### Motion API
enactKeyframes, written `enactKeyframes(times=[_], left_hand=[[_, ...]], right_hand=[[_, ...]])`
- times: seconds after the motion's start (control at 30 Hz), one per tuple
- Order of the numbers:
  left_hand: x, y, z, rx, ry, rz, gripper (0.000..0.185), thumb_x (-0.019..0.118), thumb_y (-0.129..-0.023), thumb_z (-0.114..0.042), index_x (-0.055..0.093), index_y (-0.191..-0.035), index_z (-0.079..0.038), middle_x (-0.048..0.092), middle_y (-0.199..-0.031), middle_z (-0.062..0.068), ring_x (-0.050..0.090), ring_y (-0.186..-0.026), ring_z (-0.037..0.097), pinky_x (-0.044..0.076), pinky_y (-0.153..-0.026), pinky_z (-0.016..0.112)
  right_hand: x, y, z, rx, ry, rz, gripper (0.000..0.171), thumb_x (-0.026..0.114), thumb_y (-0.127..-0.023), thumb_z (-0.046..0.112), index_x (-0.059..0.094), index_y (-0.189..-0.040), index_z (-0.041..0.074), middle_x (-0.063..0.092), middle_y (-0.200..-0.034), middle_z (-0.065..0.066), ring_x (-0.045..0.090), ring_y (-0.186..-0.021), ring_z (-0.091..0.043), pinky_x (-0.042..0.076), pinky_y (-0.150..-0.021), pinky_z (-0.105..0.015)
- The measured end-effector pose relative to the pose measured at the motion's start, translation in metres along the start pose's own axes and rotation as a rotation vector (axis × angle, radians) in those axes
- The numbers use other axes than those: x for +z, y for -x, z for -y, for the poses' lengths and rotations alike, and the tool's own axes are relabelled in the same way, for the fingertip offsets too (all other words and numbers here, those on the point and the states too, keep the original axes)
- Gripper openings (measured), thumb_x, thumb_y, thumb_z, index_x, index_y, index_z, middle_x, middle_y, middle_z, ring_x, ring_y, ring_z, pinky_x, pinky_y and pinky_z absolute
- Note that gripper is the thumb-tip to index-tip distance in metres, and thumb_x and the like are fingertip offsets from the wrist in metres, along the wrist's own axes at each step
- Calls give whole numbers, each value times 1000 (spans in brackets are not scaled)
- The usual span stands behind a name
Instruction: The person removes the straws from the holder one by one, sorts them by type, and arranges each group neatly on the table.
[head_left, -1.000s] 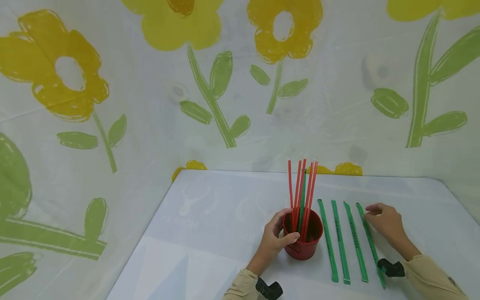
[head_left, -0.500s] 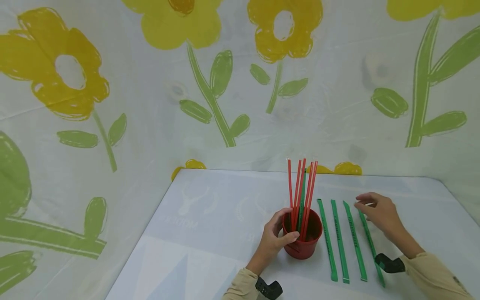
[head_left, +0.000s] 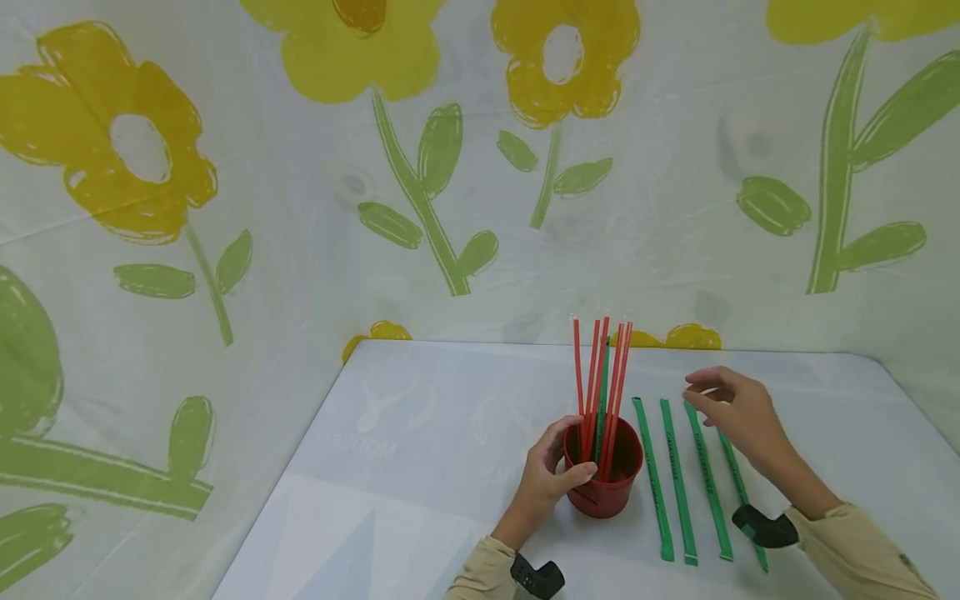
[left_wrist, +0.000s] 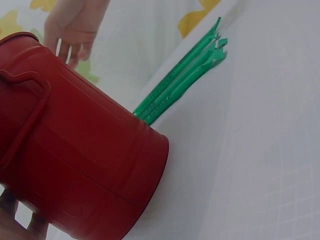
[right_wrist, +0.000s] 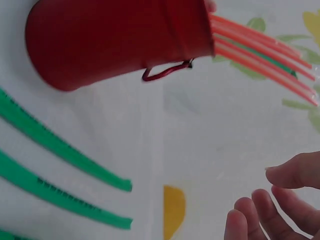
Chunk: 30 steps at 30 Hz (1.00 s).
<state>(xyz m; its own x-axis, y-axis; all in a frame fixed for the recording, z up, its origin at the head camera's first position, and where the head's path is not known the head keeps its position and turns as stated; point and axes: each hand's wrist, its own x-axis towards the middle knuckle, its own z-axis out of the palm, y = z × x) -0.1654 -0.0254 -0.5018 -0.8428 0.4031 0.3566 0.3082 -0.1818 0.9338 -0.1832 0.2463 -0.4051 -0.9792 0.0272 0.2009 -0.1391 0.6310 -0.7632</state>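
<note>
My left hand point(head_left: 546, 475) holds a small red metal bucket point(head_left: 602, 492) by its rim, thumb near the front and fingers round the far side. Several thin red straws point(head_left: 579, 367) in clear wrappers stand in it, with a green one point(right_wrist: 270, 61) among them. To its right, several green-wrapped straws point(head_left: 678, 483) with dark print lie side by side. Above the far ends of the rightmost ones hovers my right hand point(head_left: 738, 412), fingers loosely bent. The right wrist view shows a gap between its thumb and fingertips, with nothing held.
A white table point(head_left: 420, 450) with faint printed patterns carries everything. Behind it and to the left hangs a white curtain point(head_left: 285, 167) with yellow flowers and green leaves. Side handles point(right_wrist: 167, 72) stick out from the bucket's wall.
My right hand has moved left and away from me, from beside the rightmost green straw to over the straws' far ends. The left hand and bucket stay put.
</note>
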Motion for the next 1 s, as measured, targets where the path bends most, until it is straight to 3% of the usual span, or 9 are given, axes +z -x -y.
enactKeyframes(times=[0.2, 0.4, 0.57, 0.8, 1.0], left_hand=[[0, 0, -7, -9, -7, -2, 58, 63, -88, -25, 40, -140, -14, 47, -139, 6, 44, -127, 22, 35, -105, 34], [2, 1, -31, -19, -7, 11, 60, 62, -88, -22, 37, -140, -3, 46, -138, 15, 44, -126, 26, 35, -105, 35], [5, 1, -35, -19, 11, 12, 59, 61, -88, -20, 39, -139, -3, 46, -137, 17, 45, -125, 29, 35, -105, 36], [5, 1, -29, 9, 13, -1, 57, 62, -88, -21, 41, -138, -4, 48, -135, 15, 47, -123, 28, 36, -104, 34], [2, 0, -8, 6, 2, -13, 57, 63, -88, -21, 41, -139, -13, 49, -136, 8, 47, -124, 24, 35, -105, 34]], right_hand=[[4, -2, 23, -51, -30, -36, 32, 60, -93, 27, 60, -112, 1, 64, -101, -17, 56, -79, -5, 54, -59, -26], [12, -3, 43, -79, -87, -62, 33, 61, -92, 28, 60, -112, 2, 64, -102, -16, 57, -79, -3, 54, -60, -24], [16, -2, 56, -117, -116, -82, 30, 63, -91, 24, 61, -111, 2, 63, -101, -14, 58, -80, -3, 53, -60, -22], [24, -3, 71, -177, -140, -90, 26, 66, -89, 19, 62, -108, 1, 64, -98, -14, 59, -78, -4, 53, -59, -21], [33, -8, 79, -220, -156, -83, 21, 66, -88, 12, 62, -105, 0, 64, -93, -12, 62, -78, -13, 54, -58, -24]])
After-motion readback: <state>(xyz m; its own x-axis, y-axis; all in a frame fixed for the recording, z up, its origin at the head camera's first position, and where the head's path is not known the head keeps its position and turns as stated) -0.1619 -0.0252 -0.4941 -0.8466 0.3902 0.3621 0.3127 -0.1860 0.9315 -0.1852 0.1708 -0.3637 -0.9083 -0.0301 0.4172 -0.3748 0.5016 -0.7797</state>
